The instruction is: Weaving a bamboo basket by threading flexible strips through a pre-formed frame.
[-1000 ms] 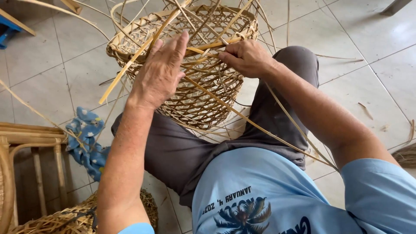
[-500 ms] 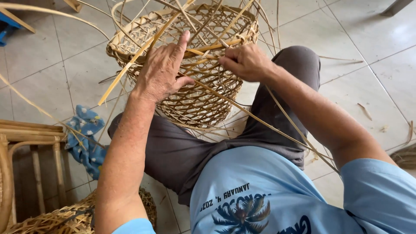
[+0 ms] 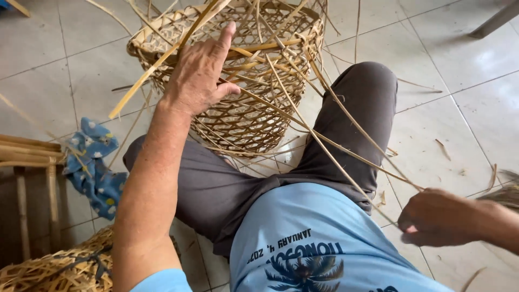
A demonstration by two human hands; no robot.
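Basket (image 3: 238,103) before knees, cloth (image 3: 94,162) left (perhaps floor-bound)

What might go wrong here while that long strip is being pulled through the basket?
The strip runs taut from the basket to the right hand; it may snap or kink. Only the left hand steadies the basket, so it might tip. Loose strip ends poke up near the fingers and could jab them.

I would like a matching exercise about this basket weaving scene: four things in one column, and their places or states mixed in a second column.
1. left hand
2. right hand
3. blue cloth
4. woven basket

a. lies on the tiled floor beside the left leg
b. pulls a thin strip away to the side
c. rests on the basket's rim
d. stands between the knees, unfinished

Pairs: 1-c, 2-b, 3-a, 4-d
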